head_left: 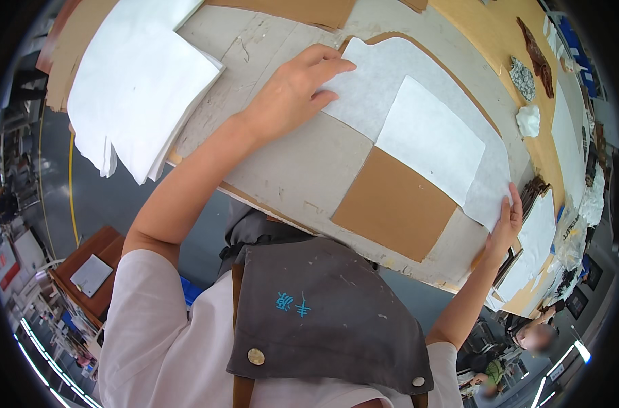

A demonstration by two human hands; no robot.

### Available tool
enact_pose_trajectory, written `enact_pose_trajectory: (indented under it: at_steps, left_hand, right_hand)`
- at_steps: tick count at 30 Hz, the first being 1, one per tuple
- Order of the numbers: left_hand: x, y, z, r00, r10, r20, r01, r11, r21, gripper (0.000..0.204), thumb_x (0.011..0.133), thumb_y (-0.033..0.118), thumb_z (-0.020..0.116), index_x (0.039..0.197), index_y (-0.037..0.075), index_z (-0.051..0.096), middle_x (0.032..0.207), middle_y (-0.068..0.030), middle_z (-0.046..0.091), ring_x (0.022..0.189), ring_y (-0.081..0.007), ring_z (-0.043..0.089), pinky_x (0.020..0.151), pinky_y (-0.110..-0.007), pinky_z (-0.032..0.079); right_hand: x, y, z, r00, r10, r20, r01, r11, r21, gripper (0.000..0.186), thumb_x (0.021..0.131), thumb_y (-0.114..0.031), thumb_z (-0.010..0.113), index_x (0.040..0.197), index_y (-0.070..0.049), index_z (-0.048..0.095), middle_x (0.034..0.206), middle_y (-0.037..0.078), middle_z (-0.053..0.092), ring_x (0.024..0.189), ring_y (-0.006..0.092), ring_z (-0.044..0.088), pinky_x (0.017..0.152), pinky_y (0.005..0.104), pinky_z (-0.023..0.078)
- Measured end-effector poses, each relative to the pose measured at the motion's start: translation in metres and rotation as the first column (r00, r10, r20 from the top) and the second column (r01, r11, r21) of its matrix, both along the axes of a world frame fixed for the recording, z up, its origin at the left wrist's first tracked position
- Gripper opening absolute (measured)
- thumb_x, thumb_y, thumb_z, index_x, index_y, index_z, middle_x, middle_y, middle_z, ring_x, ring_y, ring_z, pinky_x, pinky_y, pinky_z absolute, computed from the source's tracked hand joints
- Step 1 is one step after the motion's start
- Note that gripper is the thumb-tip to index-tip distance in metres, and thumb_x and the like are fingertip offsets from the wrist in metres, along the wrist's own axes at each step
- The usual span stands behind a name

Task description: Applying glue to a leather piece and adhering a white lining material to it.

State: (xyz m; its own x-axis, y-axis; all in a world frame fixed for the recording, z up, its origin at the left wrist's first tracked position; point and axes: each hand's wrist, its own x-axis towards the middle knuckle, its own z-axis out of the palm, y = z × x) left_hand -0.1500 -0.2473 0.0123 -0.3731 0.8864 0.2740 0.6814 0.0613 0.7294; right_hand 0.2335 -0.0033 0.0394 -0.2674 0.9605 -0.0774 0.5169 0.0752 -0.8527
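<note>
A brown, leather-like piece [394, 204] lies on the grey work table [275, 163] in front of me. Over its far part is a white backing sheet [364, 88] with a curved outline; a thin brown edge shows beyond it. A smaller, brighter white four-sided piece [432, 132] rests on top, overlapping sheet and brown piece. My left hand [299, 85] touches the sheet's left end, thumb and fingers apart. At the right end my right hand [505, 221] lies along the sheet's edge with fingers stretched out; its thumb is partly hidden.
A thick stack of white sheets [132, 81] overhangs the table's left edge. More brown pieces [303, 10] lie at the far edge. To the right are a crumpled white wad [528, 121], a grey speckled lump [522, 78] and a pile of white and brown pieces [530, 238].
</note>
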Motion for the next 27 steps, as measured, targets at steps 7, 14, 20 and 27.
enact_pose_trajectory:
  at_steps: [7,14,20,27]
  left_hand:
    - [-0.008,-0.016,0.002,0.967,0.207,-0.147,-0.19,0.974,0.12,0.037,0.074,-0.002,0.071,0.109,0.01,0.064,0.107,-0.0063,0.058,0.089,-0.0228,0.053,0.073,-0.031,0.048]
    - [-0.004,-0.028,-0.003,0.97,0.079,-0.229,-0.066,0.996,0.066,0.028,0.072,0.0,0.072,0.098,0.008,0.068,0.102,-0.0026,0.06,0.089,-0.0241,0.05,0.074,-0.033,0.046]
    - [-0.003,-0.015,-0.003,0.911,0.06,-0.409,-0.041,0.998,0.054,0.036,0.073,0.002,0.071,0.108,0.01,0.066,0.12,0.0036,0.062,0.093,-0.0236,0.049,0.079,-0.032,0.042]
    - [-0.006,-0.016,-0.006,0.894,-0.001,-0.448,-0.03,0.998,-0.062,0.035,0.077,0.006,0.069,0.111,0.01,0.065,0.125,0.0029,0.059,0.101,-0.025,0.048,0.087,-0.037,0.039]
  right_hand:
    - [-0.005,-0.005,0.004,1.0,-0.006,0.005,0.006,1.0,-0.007,0.032,0.094,-0.005,0.052,0.126,-0.002,0.056,0.122,0.006,0.06,0.104,0.01,0.056,0.093,0.0229,0.043]
    - [0.0,-0.003,0.002,0.999,0.008,-0.047,-0.01,0.999,-0.033,0.033,0.094,-0.005,0.053,0.126,-0.002,0.056,0.119,0.006,0.061,0.101,0.0086,0.058,0.089,0.0209,0.044]
    - [-0.003,-0.007,0.003,0.999,-0.013,-0.035,0.011,0.999,-0.042,0.033,0.094,-0.005,0.054,0.127,-0.002,0.056,0.12,0.006,0.061,0.1,0.0074,0.058,0.089,0.02,0.045]
    - [-0.013,-0.015,0.006,1.0,0.003,-0.021,-0.003,1.0,0.018,0.032,0.094,-0.008,0.051,0.126,-0.001,0.056,0.113,0.007,0.062,0.095,0.0089,0.058,0.085,0.0196,0.043]
